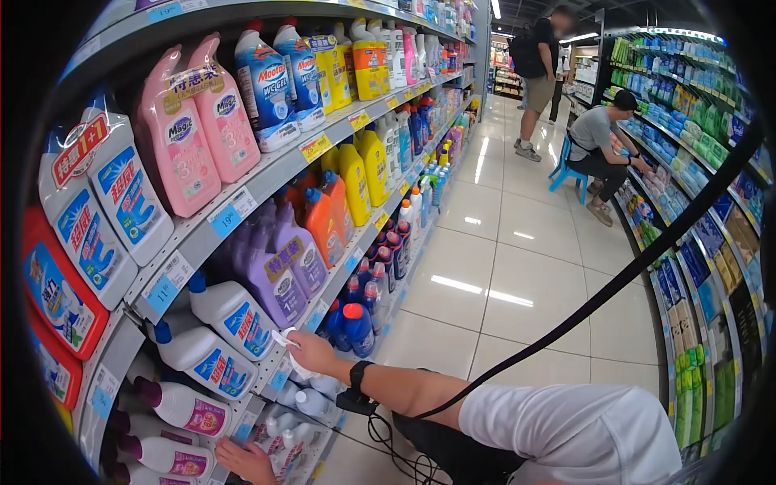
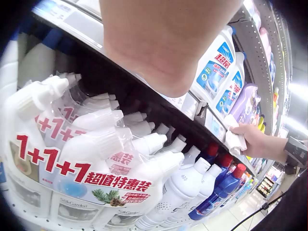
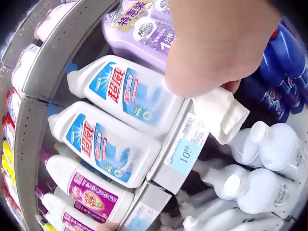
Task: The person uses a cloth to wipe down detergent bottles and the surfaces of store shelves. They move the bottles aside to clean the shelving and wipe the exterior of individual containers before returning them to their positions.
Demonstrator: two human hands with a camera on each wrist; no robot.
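Observation:
My right hand [image 1: 314, 352] grips a crumpled white cloth [image 3: 219, 114] at the shelf's front edge. Beside it stand white cleaner bottles with blue labels [image 3: 103, 137] and a pair of purple bottles [image 3: 139, 36]. A price label reading 10.80 [image 3: 185, 155] sits on the edge just below the cloth. Lower down, my left hand [image 1: 246, 461] rests with its fingers extended at the front edge of the shelf, by white bottles with magenta labels [image 1: 187, 462]. One left fingertip [image 3: 108, 225] shows at the base of such a bottle.
Under the shelf edge stand white bottles in 1+1+1 packs [image 2: 86, 163] and blue bottles with red caps [image 2: 224, 187]. A black cable [image 1: 598, 283] crosses over the tiled aisle [image 1: 453, 323]. Farther along, one person [image 1: 594, 145] sits on a blue stool and another [image 1: 535, 77] stands.

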